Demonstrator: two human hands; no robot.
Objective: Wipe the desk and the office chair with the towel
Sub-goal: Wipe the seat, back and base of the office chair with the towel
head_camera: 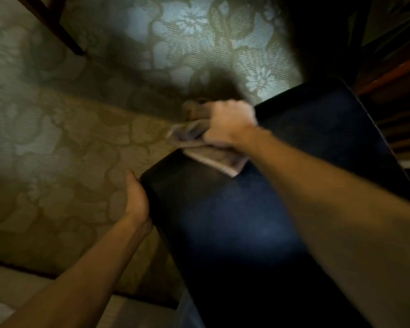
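Holding the left edge of the dark office chair (pixel 246 221), the left hand (pixel 136 200) has its fingers wrapped round that edge, with flowery carpet (pixel 57 138) past the chair. At the chair's top edge, the right hand (pixel 230 124) squeezes the folded grey towel (pixel 213 159) and presses it down, so I think the chair-wiping step is in hand. Next, the towel likely needs to slide over the rest of the chair, with the left hand stopping it from turning.
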